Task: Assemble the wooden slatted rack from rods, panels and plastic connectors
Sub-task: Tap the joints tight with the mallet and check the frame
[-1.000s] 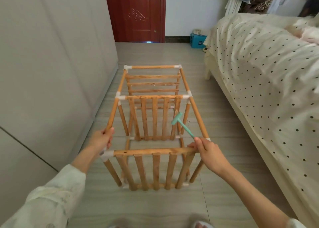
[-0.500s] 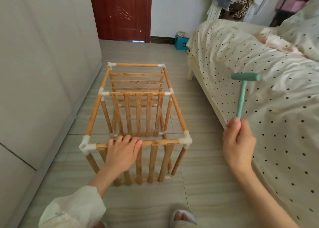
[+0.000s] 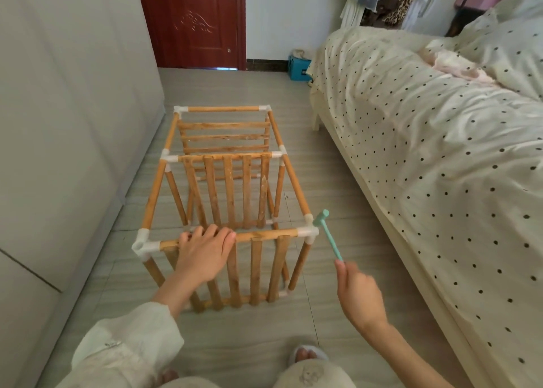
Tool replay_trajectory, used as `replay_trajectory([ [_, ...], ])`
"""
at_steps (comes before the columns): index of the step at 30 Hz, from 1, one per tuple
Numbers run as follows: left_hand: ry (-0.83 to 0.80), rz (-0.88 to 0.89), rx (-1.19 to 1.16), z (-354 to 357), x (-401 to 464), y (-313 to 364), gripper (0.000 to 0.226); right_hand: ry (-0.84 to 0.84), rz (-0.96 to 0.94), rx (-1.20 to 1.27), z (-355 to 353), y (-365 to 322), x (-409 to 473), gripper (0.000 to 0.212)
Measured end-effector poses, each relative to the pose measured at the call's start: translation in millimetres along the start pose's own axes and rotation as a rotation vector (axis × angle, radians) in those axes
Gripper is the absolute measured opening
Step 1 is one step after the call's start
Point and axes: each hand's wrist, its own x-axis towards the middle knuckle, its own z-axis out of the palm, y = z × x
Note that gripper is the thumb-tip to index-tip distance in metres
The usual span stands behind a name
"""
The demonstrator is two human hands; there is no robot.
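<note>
Gripping the rack's near rod (image 3: 264,235), left hand (image 3: 202,254) fingers curl over; right hand (image 3: 357,292) pinches the hammer (image 3: 327,232).

Bed (image 3: 440,158) cropped at right edge

1. Rack (image 3: 226,182): rods and slats of light wood, matt, grain and pale scuff marks showing on several slats.
2. Corner connectors (image 3: 307,232): white plastic, smooth, slight sheen.
3. Hammer (image 3: 327,235): mint-green, smooth, plastic in appearance.
4. Floor (image 3: 338,196): grey wood-grain finish, smooth, low sheen.
5. Bedcover (image 3: 440,152): cream cloth with dark dots, matt, creased.
6. Door (image 3: 194,20): dark red wood, glossy, carved relief.
7. Sleeve (image 3: 129,349): off-white cloth, matt, wrinkled.
</note>
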Motion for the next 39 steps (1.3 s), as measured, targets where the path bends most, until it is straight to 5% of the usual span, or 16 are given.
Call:
replay_trajectory([
  [3, -0.037, -0.028, -0.015, -5, 2, 2, 0.047, 0.341, -0.112, 0.356, -20, -11, 1, 0.033],
  [4, -0.043, -0.033, -0.007, -6, 2, 4, 0.046, 0.323, -0.127, 0.337, -23, -13, 1, 0.03],
  [8, -0.045, 0.054, -0.012, -4, 1, 29, 0.042, -0.183, 0.047, -0.047, -1, 6, -7, 0.032],
  [12, -0.138, 0.126, -0.141, -6, 15, 50, 0.046, -0.009, 0.047, 0.246, -11, 10, 5, 0.036],
  [18, -0.095, 0.151, -0.202, -1, 14, 13, 0.04, 0.009, 0.05, 0.276, -17, 9, 18, 0.038],
  [21, -0.045, 0.057, -0.296, -6, 10, -31, 0.036, -0.01, 0.045, 0.315, -17, 3, 23, 0.038],
  [27, -0.141, -0.26, -0.055, -32, 8, -96, 0.038, -0.113, -0.048, 0.262, -15, -14, 29, 0.038],
  [31, -0.089, -0.117, -0.142, -27, 1, -59, 0.045, -0.23, -0.075, 0.08, -11, -43, 67, 0.042],
  [33, -0.029, -0.022, -0.092, -10, -11, -38, 0.06, -0.16, -0.095, 0.084, -14, -65, 92, 0.043],
  [37, 0.034, 0.053, 0.006, 2, -15, -37, 0.079, 0.298, -0.199, 0.422, -5, -99, 115, 0.038],
  [39, -0.021, 0.027, 0.008, -2, -12, -35, 0.062, 0.156, -0.087, 0.341, 24, -98, 121, 0.041],
])
